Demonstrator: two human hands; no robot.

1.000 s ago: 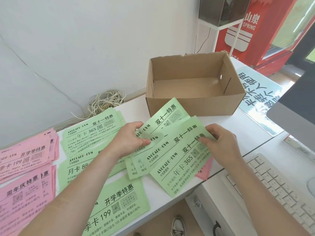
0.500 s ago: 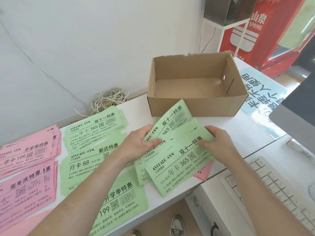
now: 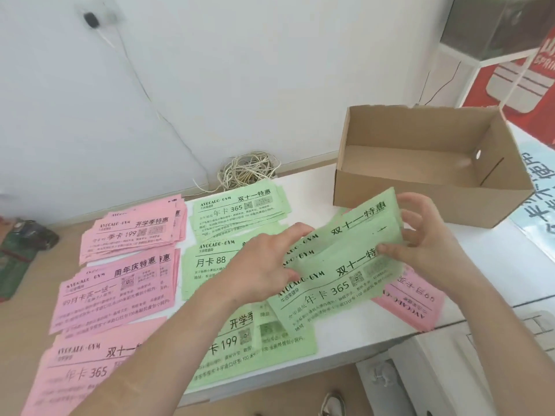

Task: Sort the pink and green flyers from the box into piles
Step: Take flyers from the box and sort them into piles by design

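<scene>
Both hands hold a small fan of green flyers [image 3: 342, 265] just above the white table. My left hand [image 3: 264, 265] grips their left end, and my right hand [image 3: 423, 238] pinches their right end. Under the fan lie pink flyers [image 3: 411, 301], upside down, near the table's front edge. The cardboard box [image 3: 432, 202] stands behind at the right, and its inside looks bare. Three green piles [image 3: 240, 214] [image 3: 207, 265] [image 3: 258, 346] lie in a column at the middle. Three pink piles [image 3: 135, 232] [image 3: 117, 289] [image 3: 81, 370] lie to their left.
A tangle of white cord [image 3: 246, 172] sits against the wall behind the green piles. A blue printed sheet [image 3: 537, 205] lies right of the box. A white keyboard [image 3: 534, 328] is at the lower right, on a white unit. A dark object [image 3: 21, 244] sits at far left.
The hands have drawn the fanned green flyers closer together and lifted them slightly. The view has swung left, showing more of the pink piles and the pink flyers under the fan.
</scene>
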